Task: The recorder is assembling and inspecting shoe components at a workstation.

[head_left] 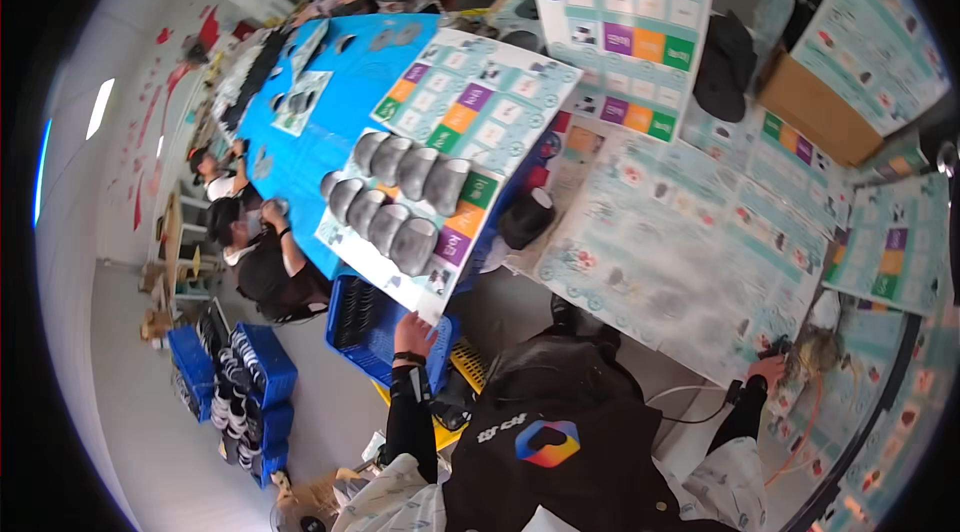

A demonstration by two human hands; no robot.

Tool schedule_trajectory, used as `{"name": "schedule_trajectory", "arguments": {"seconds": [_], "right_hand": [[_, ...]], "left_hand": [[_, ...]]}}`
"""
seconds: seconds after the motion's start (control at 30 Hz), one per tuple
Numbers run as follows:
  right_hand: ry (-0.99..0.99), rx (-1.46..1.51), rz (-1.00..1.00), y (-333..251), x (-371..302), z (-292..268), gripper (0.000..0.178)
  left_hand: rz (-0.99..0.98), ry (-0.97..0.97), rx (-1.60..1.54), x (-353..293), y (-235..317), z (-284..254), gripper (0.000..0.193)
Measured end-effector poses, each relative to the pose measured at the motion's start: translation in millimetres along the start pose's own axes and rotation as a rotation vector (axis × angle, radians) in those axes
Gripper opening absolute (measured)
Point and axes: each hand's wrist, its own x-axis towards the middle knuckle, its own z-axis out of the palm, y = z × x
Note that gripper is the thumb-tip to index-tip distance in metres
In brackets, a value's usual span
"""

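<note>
My left hand (415, 335) is at the lower corner of a printed white and teal board (340, 237), its fingers closed at the edge. Two rows of rounded, grey, cup-like pieces (400, 242) lie on that board, overlapping one another. On the far right, my right hand (768, 369) is closed around a small dark object (775, 344) beside the near right corner of a dusty printed board (690, 252). The fingers partly hide that object, and its kind is unclear.
The blue-topped table (300, 157) stretches away to the left, with people seated along it. A blue crate (370, 332) stands below its near end. More blue crates (265, 362) stack on the floor at left. A brown carton (820, 112) stands at back right. Someone stands across the table.
</note>
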Motion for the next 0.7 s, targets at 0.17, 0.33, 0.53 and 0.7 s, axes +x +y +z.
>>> {"name": "schedule_trajectory", "arguments": {"seconds": [0.17, 0.33, 0.53, 0.7], "right_hand": [[-0.187, 0.53, -0.212, -123, -11, -62, 0.055], [-0.628, 1.376, -0.621, -305, -101, -186, 0.027], [-1.388, 1.625, -0.711, -466, -245, -375, 0.028], [-1.513, 1.459, -0.477, -524, -323, -413, 0.029]], "left_hand": [[0.055, 0.268, -0.196, -59, 61, 47, 0.029], [0.181, 0.26, -0.3, -24, 76, 32, 0.029], [0.201, 0.053, -0.23, -12, 84, 28, 0.026], [0.159, -0.096, -0.16, 2, 85, 10, 0.03]]}}
